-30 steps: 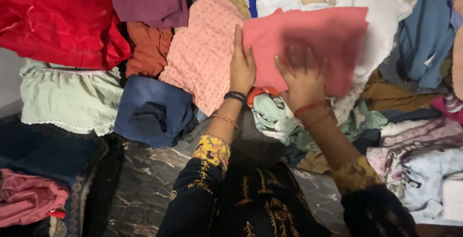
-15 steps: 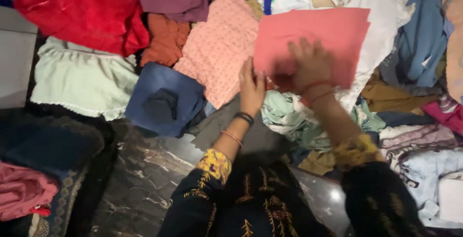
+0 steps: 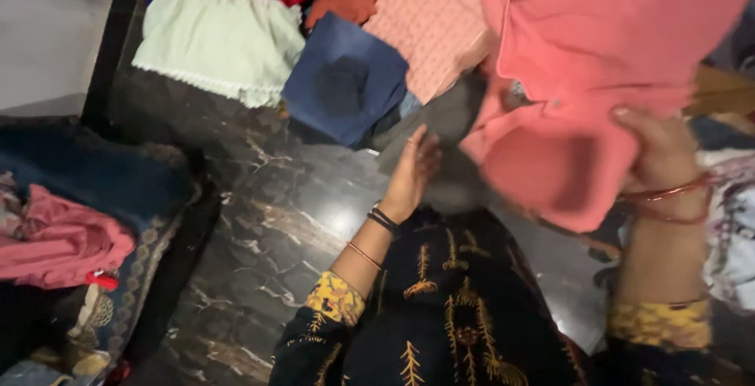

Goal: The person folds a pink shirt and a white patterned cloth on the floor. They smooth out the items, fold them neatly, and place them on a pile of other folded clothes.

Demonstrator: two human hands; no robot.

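The right hand [image 3: 661, 154] grips a pink garment [image 3: 598, 64] at two o'clock; the left hand [image 3: 413, 174] touches grey cloth [image 3: 444, 119].

1. Dark navy tunic with gold embroidered leaf-like motifs down the front.
2. Both sleeves end in yellow patterned cuffs.
3. Left hand [image 3: 414, 172]: black band and thin red-orange bangle at the wrist.
4. Right hand [image 3: 659, 154]: red bangles.

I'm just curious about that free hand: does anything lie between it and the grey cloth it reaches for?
Nothing visible does: the left hand already rests its fingers at the edge of the grey cloth. The right hand holds the lifted pink garment beside it.
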